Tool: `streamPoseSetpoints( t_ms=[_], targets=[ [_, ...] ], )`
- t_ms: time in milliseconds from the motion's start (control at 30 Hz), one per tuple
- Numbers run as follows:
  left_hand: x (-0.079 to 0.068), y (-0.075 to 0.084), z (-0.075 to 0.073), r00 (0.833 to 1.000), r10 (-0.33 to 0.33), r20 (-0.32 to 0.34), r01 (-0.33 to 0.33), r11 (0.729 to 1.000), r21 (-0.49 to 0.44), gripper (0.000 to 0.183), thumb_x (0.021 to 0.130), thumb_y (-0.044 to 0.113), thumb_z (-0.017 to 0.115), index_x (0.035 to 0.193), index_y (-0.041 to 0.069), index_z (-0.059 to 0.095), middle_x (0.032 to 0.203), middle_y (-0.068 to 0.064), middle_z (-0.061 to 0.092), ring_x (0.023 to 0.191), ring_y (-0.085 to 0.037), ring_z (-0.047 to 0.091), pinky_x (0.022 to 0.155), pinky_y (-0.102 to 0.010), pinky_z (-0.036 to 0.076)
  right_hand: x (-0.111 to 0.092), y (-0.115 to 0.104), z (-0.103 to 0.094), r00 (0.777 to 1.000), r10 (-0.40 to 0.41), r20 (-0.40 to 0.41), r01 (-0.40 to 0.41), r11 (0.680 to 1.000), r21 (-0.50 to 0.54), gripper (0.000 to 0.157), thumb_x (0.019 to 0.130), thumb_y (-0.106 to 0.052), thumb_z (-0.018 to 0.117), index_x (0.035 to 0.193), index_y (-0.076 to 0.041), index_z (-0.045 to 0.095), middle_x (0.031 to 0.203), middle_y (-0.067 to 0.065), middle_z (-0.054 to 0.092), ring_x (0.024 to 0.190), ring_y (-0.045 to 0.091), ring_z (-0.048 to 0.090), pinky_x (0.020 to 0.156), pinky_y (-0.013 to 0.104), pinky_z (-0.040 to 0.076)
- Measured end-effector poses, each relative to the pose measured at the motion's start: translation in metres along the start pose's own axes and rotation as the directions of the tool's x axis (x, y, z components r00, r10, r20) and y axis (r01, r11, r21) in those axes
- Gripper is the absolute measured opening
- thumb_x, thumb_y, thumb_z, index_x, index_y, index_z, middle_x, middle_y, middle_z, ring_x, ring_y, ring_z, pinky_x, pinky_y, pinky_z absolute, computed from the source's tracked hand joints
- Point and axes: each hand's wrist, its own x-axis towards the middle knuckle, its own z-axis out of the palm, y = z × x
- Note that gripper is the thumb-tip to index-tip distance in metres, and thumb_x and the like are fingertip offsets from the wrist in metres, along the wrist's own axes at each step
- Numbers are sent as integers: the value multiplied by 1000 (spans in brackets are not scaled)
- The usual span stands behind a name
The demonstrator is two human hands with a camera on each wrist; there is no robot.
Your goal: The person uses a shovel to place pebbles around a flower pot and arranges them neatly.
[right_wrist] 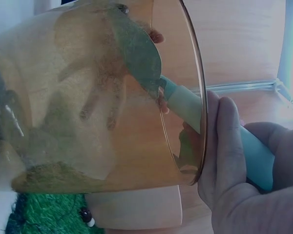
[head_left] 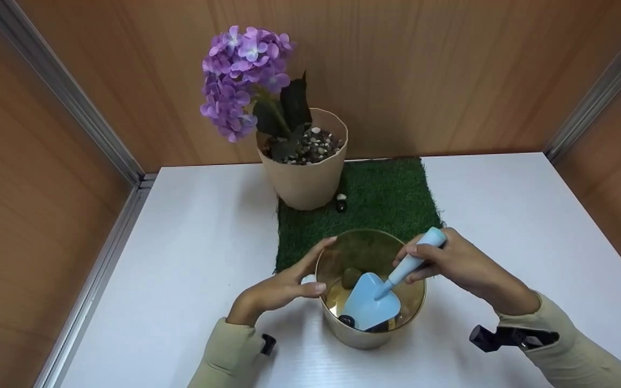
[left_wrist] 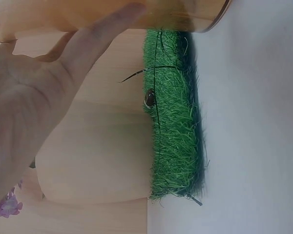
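An amber see-through tub [head_left: 349, 335] stands on the white table in front of the turf. My left hand [head_left: 283, 288] is spread against its left side, thumb and forefinger fairly straight near the rim; the other fingers show through the wall in the right wrist view. With my right hand [head_left: 453, 261] I grip the handle of a light blue garden trowel [head_left: 373, 302], whose blade tilts down inside the tub. A rounded brownish stone [head_left: 350, 278] lies behind the blade, and a dark shiny stone [head_left: 346, 320] shows at its near edge. Part of the tub's floor is hidden under the blade.
Behind the tub lies a green turf mat [head_left: 391, 194]. On it stands a beige pot [head_left: 308, 186] with a purple flower [head_left: 246, 70] and small pebbles. A black and white pebble pair [head_left: 341, 203] sits beside the pot. Wood-look walls [head_left: 423, 70] enclose the table.
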Motion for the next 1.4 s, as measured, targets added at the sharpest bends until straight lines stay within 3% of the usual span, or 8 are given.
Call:
streamPoseSetpoints(
  t_ms=[533,800,1400],
  targets=[
    [-1,1,1,1000,25,5,-25,999,-26,75,86,58,53,145,46,8,151,20,3,139,-20,11,100,-65,14,0,3,-2,999,-32,21,30,997,68,30,96,-14,52,103,14,61,103,31,60,89,35,65,76,41,51],
    [0,0,0,1000,25,8,-25,999,-21,76,86,58,53,145,46,8,151,20,1,139,-19,6,101,-64,13,-1,4,-3,1000,-26,13,25,995,98,33,97,-16,50,106,15,59,105,31,59,90,38,64,76,41,51],
    [-1,2,1,999,38,6,-38,999,-31,77,86,57,54,146,45,7,151,19,2,139,-18,10,101,-62,17,-3,8,-6,1000,6,16,-10,959,283,34,98,-17,48,109,13,58,109,27,60,94,39,62,82,41,49]
  ],
)
